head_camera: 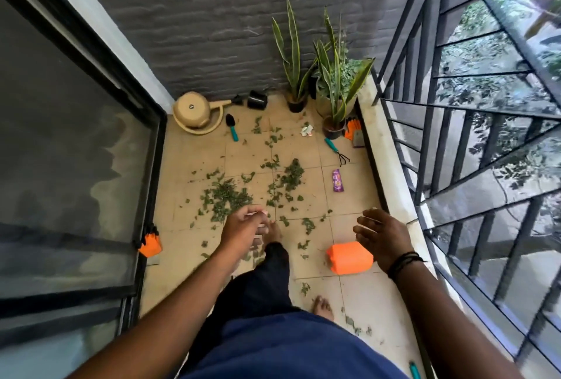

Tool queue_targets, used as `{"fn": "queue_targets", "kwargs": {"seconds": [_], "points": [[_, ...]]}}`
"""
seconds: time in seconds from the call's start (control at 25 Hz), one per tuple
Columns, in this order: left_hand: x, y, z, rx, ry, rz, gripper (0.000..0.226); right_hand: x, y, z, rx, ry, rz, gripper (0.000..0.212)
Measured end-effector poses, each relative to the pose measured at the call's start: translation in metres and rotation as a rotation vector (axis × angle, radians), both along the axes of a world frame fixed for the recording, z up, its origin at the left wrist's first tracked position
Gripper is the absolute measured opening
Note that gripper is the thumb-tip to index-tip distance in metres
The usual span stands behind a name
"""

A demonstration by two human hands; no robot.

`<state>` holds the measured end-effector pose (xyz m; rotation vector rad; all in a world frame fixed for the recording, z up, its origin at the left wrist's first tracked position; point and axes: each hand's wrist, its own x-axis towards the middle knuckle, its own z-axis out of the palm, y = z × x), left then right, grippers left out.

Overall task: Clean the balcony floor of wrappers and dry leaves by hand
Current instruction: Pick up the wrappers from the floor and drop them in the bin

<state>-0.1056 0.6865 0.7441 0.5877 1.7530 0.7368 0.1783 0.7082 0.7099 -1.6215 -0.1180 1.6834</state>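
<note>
leaves (230,195) across floor tiles (309,196); left hand (244,225) loosely curled, right hand (381,234) spread, both empty

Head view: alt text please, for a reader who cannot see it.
A person stands barefoot on a tiled balcony floor strewn with green leaves, left hand and right hand outstretched and empty. A purple wrapper lies ahead, an orange container near the right hand.

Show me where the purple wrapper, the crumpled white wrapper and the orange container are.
purple wrapper (337,180), head view, middle of its printed face.
crumpled white wrapper (307,130), head view, centre of the crumpled paper.
orange container (349,258), head view, middle of its upper side.
</note>
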Motion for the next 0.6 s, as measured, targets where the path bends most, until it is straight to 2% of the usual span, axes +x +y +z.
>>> {"fn": "queue_targets", "kwargs": {"seconds": [0.4,0.6], "points": [[-0.036,0.211,-0.054,-0.145,-0.044,-0.293,0.014,-0.062,0.158,-0.011,-0.122,-0.139,-0.087,0.019],[-0.042,0.307,-0.091,-0.222,0.121,-0.613,0.018,-0.084,0.219,-0.041,-0.178,-0.119,-0.218,0.016]]}}
